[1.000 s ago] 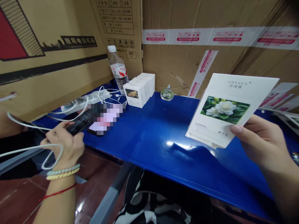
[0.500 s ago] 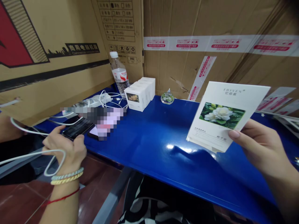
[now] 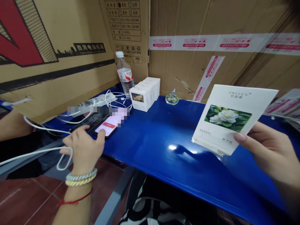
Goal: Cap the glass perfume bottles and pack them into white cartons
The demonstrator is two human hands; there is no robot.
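My left hand (image 3: 82, 147) rests at the near edge of the blue table (image 3: 164, 147). Its curled fingers lie over the near end of a dark phone (image 3: 91, 120), and its thumb touches the lower corner of a lit phone (image 3: 107, 126) with a pink and white screen. A white cable (image 3: 35, 151) loops under this hand. My right hand (image 3: 264, 150) is raised over the table, pinching a thin stack of white cards (image 3: 231, 117) printed with a white flower.
A water bottle (image 3: 125, 75), a row of small white boxes (image 3: 146, 92), a small glass bottle (image 3: 172, 97) and a power strip (image 3: 98, 100) with cables sit at the back. Cardboard boxes (image 3: 58, 47) wall the table. Another person's arm (image 3: 11, 125) is at left.
My left hand has shifted right along the table edge, and its thumb now touches the lit phone. The cards in my right hand have barely moved. The view has drifted slightly.
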